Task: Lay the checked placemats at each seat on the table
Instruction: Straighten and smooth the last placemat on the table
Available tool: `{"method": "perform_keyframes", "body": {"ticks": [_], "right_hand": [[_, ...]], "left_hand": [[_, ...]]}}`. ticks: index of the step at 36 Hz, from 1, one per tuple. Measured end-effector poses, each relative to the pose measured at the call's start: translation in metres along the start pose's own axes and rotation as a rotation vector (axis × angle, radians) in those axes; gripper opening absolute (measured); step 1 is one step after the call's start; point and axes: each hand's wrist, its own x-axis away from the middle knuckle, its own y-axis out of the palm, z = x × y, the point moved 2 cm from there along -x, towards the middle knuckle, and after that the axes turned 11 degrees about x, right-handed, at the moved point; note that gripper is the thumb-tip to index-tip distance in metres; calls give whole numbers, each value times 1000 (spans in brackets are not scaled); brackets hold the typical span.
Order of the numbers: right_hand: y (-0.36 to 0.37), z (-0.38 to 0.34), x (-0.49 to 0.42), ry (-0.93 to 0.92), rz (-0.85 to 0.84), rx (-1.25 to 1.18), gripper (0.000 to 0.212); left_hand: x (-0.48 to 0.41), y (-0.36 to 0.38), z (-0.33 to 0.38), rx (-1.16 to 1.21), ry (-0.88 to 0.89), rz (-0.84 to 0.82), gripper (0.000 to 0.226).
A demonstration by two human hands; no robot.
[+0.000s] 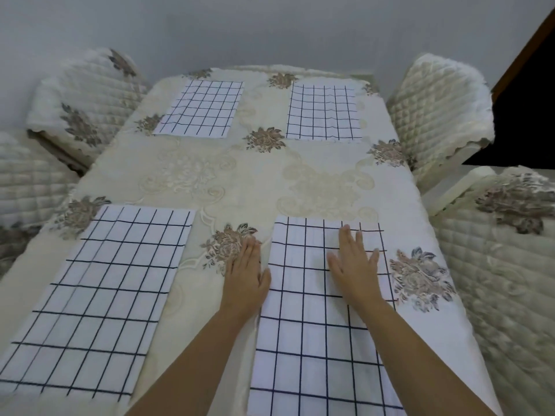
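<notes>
Several white placemats with dark blue checks lie flat on the cream floral tablecloth (255,181). One placemat (202,108) lies at the far left and another (322,112) at the far right. A third (96,292) lies at the near left. On the near-right placemat (309,325) my right hand (356,262) presses flat with fingers straight and spread. My left hand (246,271) lies flat at that mat's left edge, mostly on the tablecloth, its thumb touching the mat.
Quilted cream chairs stand round the table: one at the far left (81,97), one at the far right (441,106), one at the near right (504,235) and one at the left edge (27,178). A grey wall stands behind the table.
</notes>
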Motion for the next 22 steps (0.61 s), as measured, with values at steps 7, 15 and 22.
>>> {"method": "perform_keyframes", "body": {"ticks": [7,15,22], "right_hand": [[19,-66,37,-118,-94,-17,57],[39,-131,73,-204,-152,37,56],[53,-187,94,-212,-172,22,55]], "left_hand": [[37,-19,-6,107,-19,76,50],[69,-55,-32,46,21,33,38],[91,-88,-72,-59,26,66,41]]}}
